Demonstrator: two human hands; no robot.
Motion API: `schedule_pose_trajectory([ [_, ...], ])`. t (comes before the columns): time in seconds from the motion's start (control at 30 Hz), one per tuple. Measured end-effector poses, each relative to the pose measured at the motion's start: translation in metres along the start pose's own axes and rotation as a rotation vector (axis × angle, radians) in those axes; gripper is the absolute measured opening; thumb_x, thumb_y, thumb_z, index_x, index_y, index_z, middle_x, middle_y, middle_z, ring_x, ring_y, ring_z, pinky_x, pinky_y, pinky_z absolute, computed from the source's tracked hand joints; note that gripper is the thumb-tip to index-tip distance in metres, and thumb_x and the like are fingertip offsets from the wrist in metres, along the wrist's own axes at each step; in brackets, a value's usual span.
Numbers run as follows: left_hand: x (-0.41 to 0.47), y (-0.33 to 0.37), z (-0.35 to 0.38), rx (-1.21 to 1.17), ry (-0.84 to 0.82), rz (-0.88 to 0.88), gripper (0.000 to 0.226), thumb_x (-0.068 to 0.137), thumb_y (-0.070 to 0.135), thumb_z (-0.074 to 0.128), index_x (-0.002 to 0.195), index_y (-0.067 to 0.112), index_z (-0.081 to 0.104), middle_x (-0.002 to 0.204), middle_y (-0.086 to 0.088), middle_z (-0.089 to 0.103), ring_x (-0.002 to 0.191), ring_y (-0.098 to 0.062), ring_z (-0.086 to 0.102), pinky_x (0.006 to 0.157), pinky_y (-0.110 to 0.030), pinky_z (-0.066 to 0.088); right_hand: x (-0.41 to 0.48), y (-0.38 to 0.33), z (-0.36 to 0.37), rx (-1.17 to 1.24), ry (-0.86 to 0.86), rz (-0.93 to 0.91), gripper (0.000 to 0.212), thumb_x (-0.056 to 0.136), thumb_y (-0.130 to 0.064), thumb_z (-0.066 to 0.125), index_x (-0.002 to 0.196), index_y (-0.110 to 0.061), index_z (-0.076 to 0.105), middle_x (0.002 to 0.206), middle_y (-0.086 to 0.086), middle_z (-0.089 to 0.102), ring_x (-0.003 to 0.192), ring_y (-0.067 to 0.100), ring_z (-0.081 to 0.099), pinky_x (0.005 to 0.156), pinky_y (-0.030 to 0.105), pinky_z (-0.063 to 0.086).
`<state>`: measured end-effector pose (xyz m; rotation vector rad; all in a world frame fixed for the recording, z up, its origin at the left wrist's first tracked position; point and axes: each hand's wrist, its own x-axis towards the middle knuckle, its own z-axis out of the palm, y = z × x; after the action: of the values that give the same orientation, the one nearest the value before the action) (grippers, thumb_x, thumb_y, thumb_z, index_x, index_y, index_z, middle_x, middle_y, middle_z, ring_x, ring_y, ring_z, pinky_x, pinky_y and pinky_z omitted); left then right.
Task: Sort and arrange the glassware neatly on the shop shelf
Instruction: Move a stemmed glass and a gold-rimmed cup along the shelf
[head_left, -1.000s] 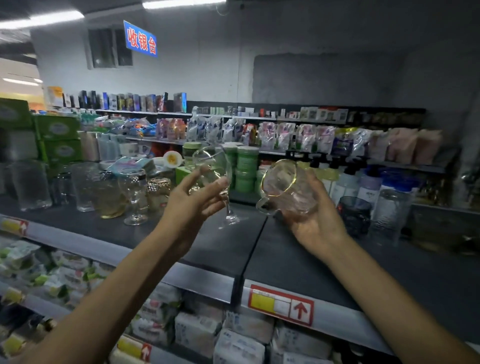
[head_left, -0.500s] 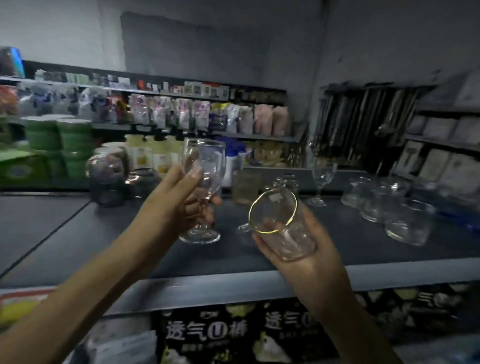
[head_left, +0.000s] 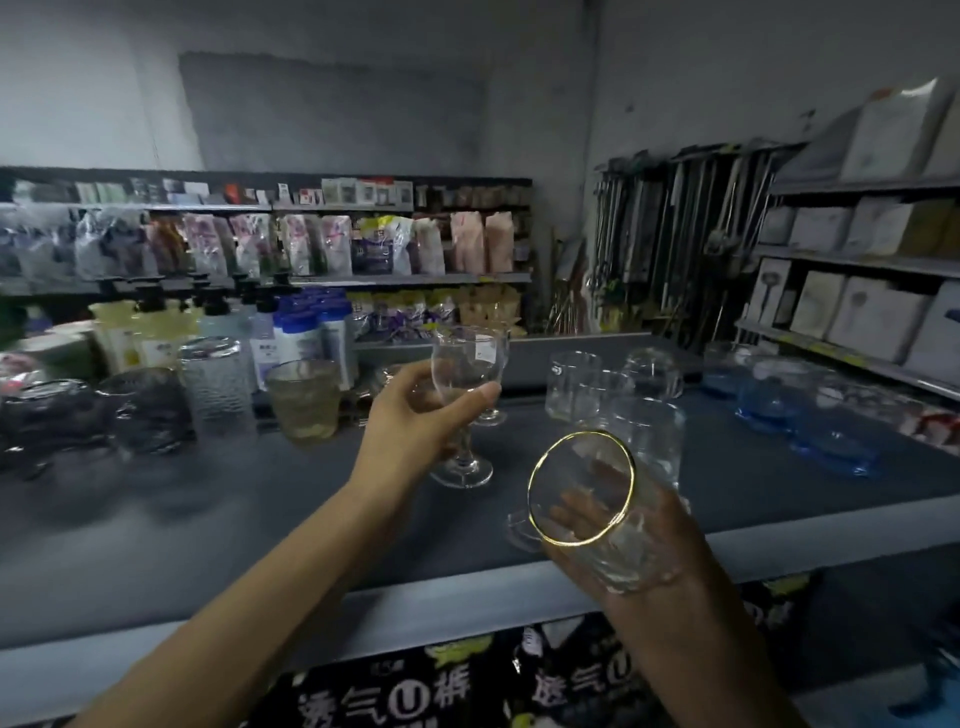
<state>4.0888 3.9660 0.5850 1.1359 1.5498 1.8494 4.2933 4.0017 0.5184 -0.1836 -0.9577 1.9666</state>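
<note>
At 5 o'clock, your right hand (head_left: 657, 561) wraps a clear, gold-rimmed glass mug (head_left: 597, 525), tilted mouth-toward-you over the grey shelf's (head_left: 249, 525) front edge. At centre, your left hand (head_left: 410, 428) grips an upright clear stemmed wine glass (head_left: 467, 364) by its bowl. Beyond: amber ribbed tumbler (head_left: 306, 400) at 10 o'clock, clear glass mugs (head_left: 571, 387) at 1 o'clock.

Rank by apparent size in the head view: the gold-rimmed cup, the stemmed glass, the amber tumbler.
1. gold-rimmed cup, largest, but nearest the camera, so its true size is unsure
2. stemmed glass
3. amber tumbler, smallest
</note>
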Motion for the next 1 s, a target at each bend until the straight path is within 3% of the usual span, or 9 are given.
schedule_pose_trajectory([
  [0.07,0.011,-0.006,0.019,0.014,0.035,0.01,0.042,0.08,0.021,0.088,0.115,0.021,0.065,0.09,0.001,0.079,0.077,-0.008,0.076,0.079,-0.042,0.061,-0.002,-0.007,-0.006,0.039,-0.019,0.025,0.048,0.09,-0.035,0.073,0.13,-0.01,0.068,0.129,0.018,0.069,0.118,0.037,0.067,0.085,0.051,0.059],
  [0.2,0.04,-0.025,0.042,0.06,0.107,-0.007,0.05,0.073,0.026,0.094,0.114,0.02,0.065,0.091,-0.002,0.078,0.081,-0.017,0.077,0.079,-0.052,0.064,-0.002,-0.018,-0.008,0.174,0.023,0.086,0.09,0.044,-0.038,0.103,0.123,-0.009,0.073,0.126,0.016,0.07,0.109,0.036,0.072,0.076,0.051,0.061],
  [0.33,0.063,-0.043,0.055,0.104,0.156,-0.025,0.077,0.054,0.044,0.099,0.12,0.022,0.065,0.095,-0.002,0.078,0.085,-0.022,0.078,0.077,-0.056,0.064,0.0,-0.02,-0.023,0.191,0.097,0.082,0.045,0.089,-0.033,0.078,0.124,-0.005,0.069,0.127,0.018,0.067,0.108,0.037,0.069,0.085,0.062,0.056],
  [0.47,0.075,-0.056,0.067,0.164,0.186,-0.015,0.071,0.06,0.043,0.099,0.12,0.025,0.066,0.094,0.002,0.078,0.084,-0.019,0.078,0.079,-0.05,0.064,-0.002,-0.024,-0.033,0.215,0.141,0.097,0.031,0.103,-0.024,0.055,0.126,-0.007,0.069,0.133,0.016,0.067,0.117,0.04,0.064,0.094,0.07,0.049],
  [0.53,0.078,-0.059,0.071,0.176,0.209,-0.018,0.063,0.064,0.039,0.098,0.117,0.027,0.065,0.094,0.002,0.077,0.085,-0.018,0.076,0.08,-0.048,0.064,-0.001,-0.025,-0.036,0.217,0.141,0.128,0.027,0.101,-0.025,0.064,0.12,-0.008,0.072,0.134,0.017,0.066,0.113,0.038,0.067,0.087,0.061,0.056],
  [0.7,0.084,-0.063,0.072,0.198,0.268,-0.049,0.064,0.068,0.034,0.096,0.121,0.02,0.063,0.09,0.006,0.071,0.071,-0.009,0.072,0.063,-0.03,0.058,-0.004,-0.026,-0.043,0.075,0.056,0.082,0.099,0.043,-0.047,0.101,0.128,-0.01,0.068,0.125,0.018,0.07,0.115,0.039,0.068,0.086,0.056,0.059],
  [0.77,0.087,-0.065,0.071,0.2,0.281,-0.065,0.063,0.068,0.035,0.096,0.12,0.017,0.064,0.089,0.005,0.072,0.063,-0.005,0.072,0.059,-0.029,0.058,-0.005,-0.028,-0.042,0.061,0.027,0.086,0.09,0.047,-0.046,0.1,0.125,-0.011,0.071,0.123,0.018,0.071,0.119,0.039,0.066,0.084,0.051,0.06],
  [0.9,0.089,-0.071,0.068,0.197,0.285,-0.075,0.071,0.064,0.041,0.097,0.122,0.016,0.065,0.093,0.002,0.075,0.073,-0.013,0.076,0.077,-0.046,0.065,-0.006,-0.03,-0.041,0.08,0.036,0.095,0.095,0.044,-0.045,0.102,0.126,-0.011,0.07,0.126,0.018,0.07,0.118,0.038,0.068,0.081,0.05,0.06],
  [1.0,0.087,-0.07,0.07,0.202,0.288,-0.065,0.072,0.065,0.04,0.097,0.125,0.016,0.063,0.095,0.003,0.075,0.077,-0.012,0.076,0.082,-0.045,0.064,-0.008,-0.031,-0.04,0.087,0.035,0.06,0.059,0.076,-0.036,0.087,0.125,-0.008,0.071,0.127,0.018,0.069,0.115,0.035,0.068,0.084,0.053,0.059],
])
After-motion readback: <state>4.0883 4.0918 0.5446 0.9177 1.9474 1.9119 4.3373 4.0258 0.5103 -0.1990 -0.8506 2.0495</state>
